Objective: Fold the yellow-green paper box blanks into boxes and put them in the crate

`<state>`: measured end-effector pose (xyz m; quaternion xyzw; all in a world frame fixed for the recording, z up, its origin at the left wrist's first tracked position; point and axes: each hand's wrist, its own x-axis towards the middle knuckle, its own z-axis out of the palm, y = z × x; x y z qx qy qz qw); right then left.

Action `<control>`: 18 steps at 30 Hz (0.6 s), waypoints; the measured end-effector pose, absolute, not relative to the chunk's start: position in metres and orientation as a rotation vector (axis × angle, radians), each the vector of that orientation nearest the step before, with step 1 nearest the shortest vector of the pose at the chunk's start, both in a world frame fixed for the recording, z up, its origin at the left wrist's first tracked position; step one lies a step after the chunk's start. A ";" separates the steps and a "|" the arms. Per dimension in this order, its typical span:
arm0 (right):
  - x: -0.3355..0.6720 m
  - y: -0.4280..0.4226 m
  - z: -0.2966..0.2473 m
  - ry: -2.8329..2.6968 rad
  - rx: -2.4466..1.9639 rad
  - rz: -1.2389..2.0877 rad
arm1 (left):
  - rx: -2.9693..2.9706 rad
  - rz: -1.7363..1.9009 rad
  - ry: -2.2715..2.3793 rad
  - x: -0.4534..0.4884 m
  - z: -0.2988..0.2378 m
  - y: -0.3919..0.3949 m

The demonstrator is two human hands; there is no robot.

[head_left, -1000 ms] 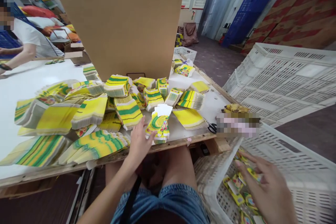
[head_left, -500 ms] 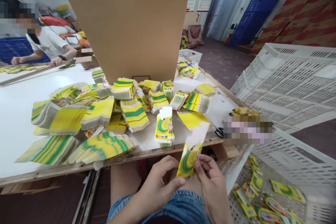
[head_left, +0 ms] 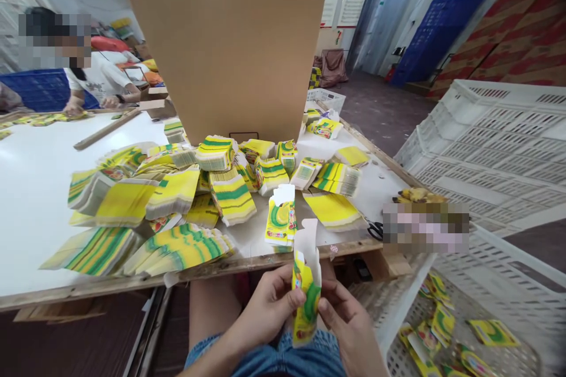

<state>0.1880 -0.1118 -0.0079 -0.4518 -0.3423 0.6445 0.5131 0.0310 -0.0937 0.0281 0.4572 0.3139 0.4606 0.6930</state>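
Note:
Above my lap I hold a small yellow-and-green printed carton (head_left: 306, 300), upright and partly opened out, its white end flap (head_left: 306, 234) sticking up. My left hand (head_left: 273, 301) is closed on its left side, thumb across the front. Along the right edge my right hand (head_left: 347, 319) pinches it between thumb and fingers. Just beyond, a small stack of flat cartons (head_left: 279, 218) lies near the table's front edge. Several bundles of flat cartons (head_left: 232, 197) are heaped behind and to the left.
A large cardboard sheet (head_left: 230, 53) stands upright at the back of the white table (head_left: 26, 206). Scissors (head_left: 375, 230) lie by the right edge. Low on the right, a white crate (head_left: 508, 265) holds several cartons. At the far left a person (head_left: 101, 79) works at the table.
The carton has turned from leaning right and fairly flat to upright with its sides opened out. Both hands stay on it. The view has shifted slightly left.

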 end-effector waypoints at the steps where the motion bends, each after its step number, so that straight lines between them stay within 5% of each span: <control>1: 0.186 -0.113 -0.007 -0.815 -1.096 1.539 | 1.006 1.045 0.730 0.032 0.025 -0.094; 10: 0.179 -0.110 0.000 -0.965 -1.240 1.223 | 1.181 1.104 0.983 0.032 0.016 -0.093; 18: 0.202 -0.109 0.000 -1.250 -1.131 1.392 | 1.153 0.821 0.768 0.013 0.018 -0.098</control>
